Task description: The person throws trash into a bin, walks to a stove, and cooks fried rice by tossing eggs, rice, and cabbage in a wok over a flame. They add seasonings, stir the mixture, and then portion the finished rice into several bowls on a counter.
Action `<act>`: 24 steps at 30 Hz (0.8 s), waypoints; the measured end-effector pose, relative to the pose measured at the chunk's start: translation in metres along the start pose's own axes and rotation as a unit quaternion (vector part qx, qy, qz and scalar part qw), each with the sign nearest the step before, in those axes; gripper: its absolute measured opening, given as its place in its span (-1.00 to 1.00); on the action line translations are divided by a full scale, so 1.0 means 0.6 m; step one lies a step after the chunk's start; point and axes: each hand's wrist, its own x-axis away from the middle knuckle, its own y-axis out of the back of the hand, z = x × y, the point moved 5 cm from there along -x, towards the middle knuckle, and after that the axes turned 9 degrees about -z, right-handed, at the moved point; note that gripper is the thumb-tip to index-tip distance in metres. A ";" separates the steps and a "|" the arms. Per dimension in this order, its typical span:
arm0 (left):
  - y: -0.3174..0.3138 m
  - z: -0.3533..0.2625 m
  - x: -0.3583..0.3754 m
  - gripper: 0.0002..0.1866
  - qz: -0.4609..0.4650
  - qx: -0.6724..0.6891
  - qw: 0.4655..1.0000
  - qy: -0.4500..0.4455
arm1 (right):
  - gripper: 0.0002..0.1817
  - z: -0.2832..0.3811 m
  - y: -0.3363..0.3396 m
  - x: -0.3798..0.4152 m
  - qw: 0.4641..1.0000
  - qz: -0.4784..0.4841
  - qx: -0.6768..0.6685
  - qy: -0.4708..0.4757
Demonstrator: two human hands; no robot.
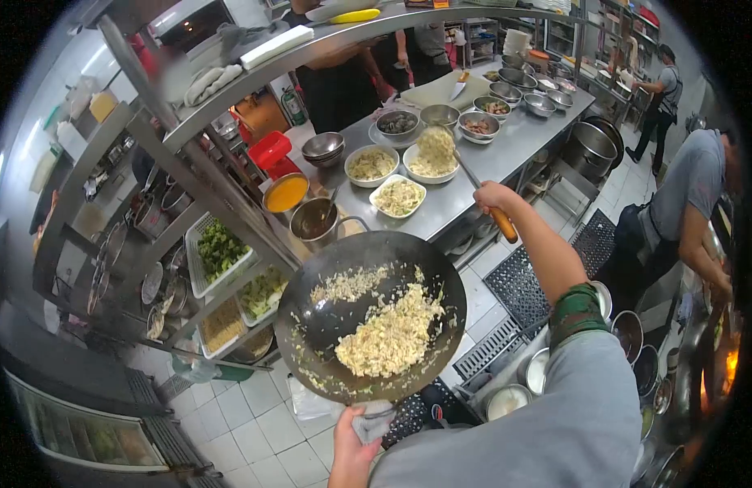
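Note:
My left hand (pixel 353 447) grips a grey folded cloth (pixel 373 423) at the near edge of a large dark wok (pixel 307 329). Fried rice (pixel 392 333) with egg lies heaped in the wok, with loose grains spread up its sides. Wrapped round the wooden handle of a ladle (pixel 471 172) is my right hand (pixel 496 200), reaching over the steel counter. The ladle's head, piled with fried rice, hangs over a round white bowl (pixel 431 178). Beside it, another round bowl (pixel 372 180) and a squarish white dish (pixel 399 213) hold fried rice.
Metal bowls (pixel 478 124) of ingredients line the steel counter (pixel 474 183). Left of them stand pots of orange liquid (pixel 286 193) and brown sauce (pixel 314 220). Below sits a basket of broccoli (pixel 220 248). A person (pixel 685 195) works near a flame (pixel 730 370) on the right; others stand beyond.

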 end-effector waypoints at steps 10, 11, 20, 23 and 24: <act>-0.005 -0.014 0.024 -0.55 -0.072 -0.052 0.996 0.005 | -0.64 -0.027 -0.007 -0.043 0.963 -0.156 0.172 0.138; 0.005 -0.012 0.013 -0.55 -0.060 -0.046 0.997 0.007 | -0.63 -0.020 -0.007 -0.022 0.957 -0.174 0.191 0.129; 0.027 -0.021 0.014 -0.58 -0.002 -0.037 0.999 -0.009 | -0.61 0.003 0.005 0.046 0.950 -0.221 0.151 0.163; -0.051 -0.036 0.148 -0.43 -0.021 -0.356 0.895 -0.268 | -0.59 0.010 0.044 0.107 0.971 -0.161 0.022 0.172; -0.085 -0.042 0.182 -0.33 -0.023 -0.502 0.780 -0.372 | -0.59 0.012 0.051 0.154 0.971 -0.132 0.005 0.199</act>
